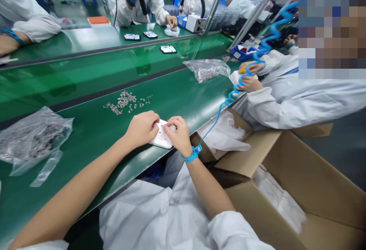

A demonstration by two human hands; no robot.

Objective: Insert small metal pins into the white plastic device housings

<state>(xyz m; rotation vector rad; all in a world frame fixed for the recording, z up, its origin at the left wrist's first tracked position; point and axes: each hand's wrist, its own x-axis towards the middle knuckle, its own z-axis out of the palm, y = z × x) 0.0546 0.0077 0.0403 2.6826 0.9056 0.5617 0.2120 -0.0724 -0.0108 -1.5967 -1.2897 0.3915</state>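
A white plastic housing with rounded corners lies at the near edge of the green bench, between my two hands. My left hand is closed over its left side, fingers curled at the upper edge; whatever sits under the fingertips is too small to name. My right hand, with a blue wrist strap, pinches at the housing's right side, the fingertips hiding what is between them. Beyond my hands a loose pile of small metal parts is spread on the bench.
A clear bag of small parts lies left, another bag lies ahead. The strap's coiled blue cord runs up to the right. Open cardboard boxes stand below the bench at right. Co-workers' hands work nearby; dark-edged devices rest on the conveyor.
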